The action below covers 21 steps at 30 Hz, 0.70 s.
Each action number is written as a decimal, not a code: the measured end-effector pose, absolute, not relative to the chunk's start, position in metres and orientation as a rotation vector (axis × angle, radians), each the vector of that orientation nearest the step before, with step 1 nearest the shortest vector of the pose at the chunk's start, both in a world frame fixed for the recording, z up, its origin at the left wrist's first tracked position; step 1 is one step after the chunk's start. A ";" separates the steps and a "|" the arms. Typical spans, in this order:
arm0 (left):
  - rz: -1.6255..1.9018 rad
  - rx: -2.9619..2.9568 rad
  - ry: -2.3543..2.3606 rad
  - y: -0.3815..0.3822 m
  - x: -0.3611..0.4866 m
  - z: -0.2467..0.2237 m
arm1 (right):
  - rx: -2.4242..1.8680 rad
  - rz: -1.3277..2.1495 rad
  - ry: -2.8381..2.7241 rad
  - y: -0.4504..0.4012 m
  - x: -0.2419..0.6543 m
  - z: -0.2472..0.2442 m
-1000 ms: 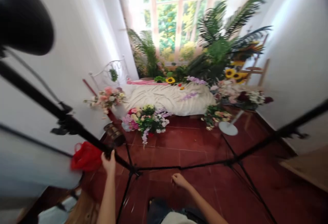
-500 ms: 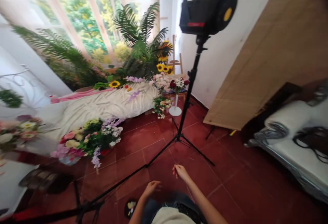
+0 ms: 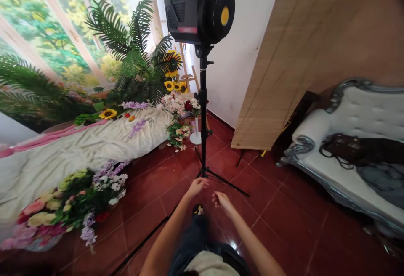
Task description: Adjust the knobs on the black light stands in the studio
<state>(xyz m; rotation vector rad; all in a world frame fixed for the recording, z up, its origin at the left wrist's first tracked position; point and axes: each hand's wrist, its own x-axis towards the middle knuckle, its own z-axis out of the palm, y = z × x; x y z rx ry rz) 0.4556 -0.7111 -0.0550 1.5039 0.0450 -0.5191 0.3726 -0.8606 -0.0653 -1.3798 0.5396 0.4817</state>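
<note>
- The light stand [image 3: 203,112] rises upright at 12 o'clock from both hands, its tripod legs spread on the red tile floor [image 3: 284,225] just beyond the fingertips; a black lamp [image 3: 199,11] with a yellow disc in its face sits on top.
- The left hand [image 3: 196,186] reaches toward the foot of the stand with its fingers loosely curled; it holds nothing and is near the legs but does not touch them.
- The right hand [image 3: 221,199] hangs just beside it at 3 o'clock, fingers half bent and empty, also clear of the legs.
- Half a second ago the stand stood off at about 1 o'clock and leaned in the picture, and the hands were lower and farther apart; now it is centred and both hands have come up close to its base.
- A second ago the left hand gripped a slanted black pole on the other side of the room; that pole is no longer in its grasp, and only a thin black leg [image 3: 142,244] crosses the floor at 7 o'clock.
- Judged from that, the work has shifted from one stand to this one, with neither hand on it yet.
- At 10 o'clock lie a cream sheet [image 3: 63,149] and flower bunches [image 3: 72,200], with palms [image 3: 132,44] and sunflowers [image 3: 173,84] behind them.
- At 2 o'clock a bamboo screen [image 3: 284,65] leans on the wall; at 3 o'clock stands a white sofa [image 3: 362,116] with a dark bag on it.
</note>
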 end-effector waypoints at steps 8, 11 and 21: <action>0.077 1.535 -0.212 -0.716 0.658 0.050 | -0.907 0.361 0.583 -0.861 0.513 -0.009; 0.145 1.479 -0.336 -0.733 0.708 0.089 | -0.641 0.361 0.492 -0.860 0.568 0.025; -0.030 1.493 -0.279 -0.772 0.742 0.104 | -0.170 0.455 0.395 -0.877 0.673 0.068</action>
